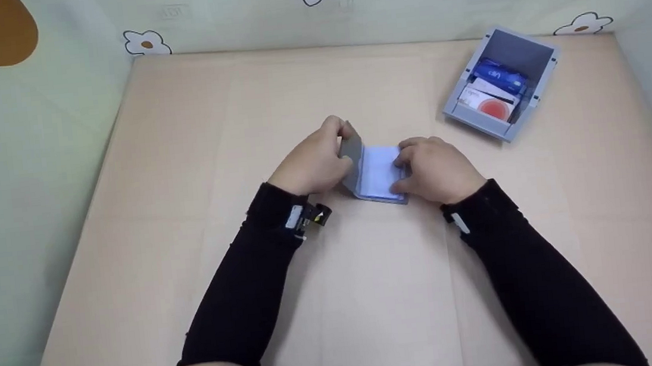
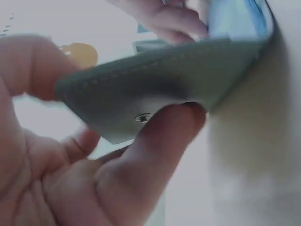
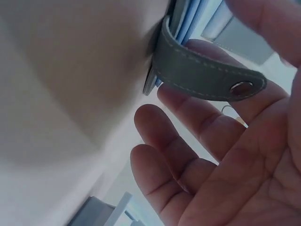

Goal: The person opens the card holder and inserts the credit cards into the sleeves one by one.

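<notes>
The open grey wallet [image 1: 381, 168] lies centrally on the table [image 1: 381, 285], the left hand [image 1: 313, 159] pinching its raised nine-o'clock cover. The right hand [image 1: 441, 167] touches its three-o'clock edge, whether gripping I cannot tell; a grey bin [image 1: 479, 126] sits toward two o'clock.

Wallet [image 1: 382, 171] laid mid-table [image 1: 237, 126] | left flap gripped by left hand [image 1: 315, 160] | right edge held by right hand [image 1: 438, 166] | bin [image 1: 476, 125] set behind, rightward | packets [image 1: 501, 75] contained in bin

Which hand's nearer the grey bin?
Right. In the head view, the right hand is below and left of the grey bin; the left hand is farther left, gripping the raised grey cover.
</notes>
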`<state>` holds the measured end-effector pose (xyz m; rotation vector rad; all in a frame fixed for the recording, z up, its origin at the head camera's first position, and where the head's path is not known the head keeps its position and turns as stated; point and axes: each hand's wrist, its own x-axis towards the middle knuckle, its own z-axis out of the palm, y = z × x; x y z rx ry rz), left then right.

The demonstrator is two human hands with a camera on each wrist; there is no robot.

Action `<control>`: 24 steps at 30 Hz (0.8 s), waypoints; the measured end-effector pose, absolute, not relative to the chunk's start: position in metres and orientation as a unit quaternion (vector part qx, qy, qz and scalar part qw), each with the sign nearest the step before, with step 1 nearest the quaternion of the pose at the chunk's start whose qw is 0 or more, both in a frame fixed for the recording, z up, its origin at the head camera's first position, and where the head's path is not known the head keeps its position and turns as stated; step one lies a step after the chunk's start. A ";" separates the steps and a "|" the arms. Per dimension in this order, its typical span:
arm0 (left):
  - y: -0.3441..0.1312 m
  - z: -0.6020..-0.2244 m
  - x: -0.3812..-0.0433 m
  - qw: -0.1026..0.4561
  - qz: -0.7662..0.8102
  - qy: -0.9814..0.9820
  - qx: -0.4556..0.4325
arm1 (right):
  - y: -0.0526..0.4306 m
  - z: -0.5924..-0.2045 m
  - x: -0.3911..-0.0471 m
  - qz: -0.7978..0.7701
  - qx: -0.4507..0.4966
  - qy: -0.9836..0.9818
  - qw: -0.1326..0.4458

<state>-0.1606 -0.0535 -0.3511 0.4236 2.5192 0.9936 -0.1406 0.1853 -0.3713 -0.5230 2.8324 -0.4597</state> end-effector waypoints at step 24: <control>-0.059 -0.368 -0.169 0.185 0.284 0.938 0.072 | 0.187 -0.376 -0.143 -0.162 -0.179 0.962 0.124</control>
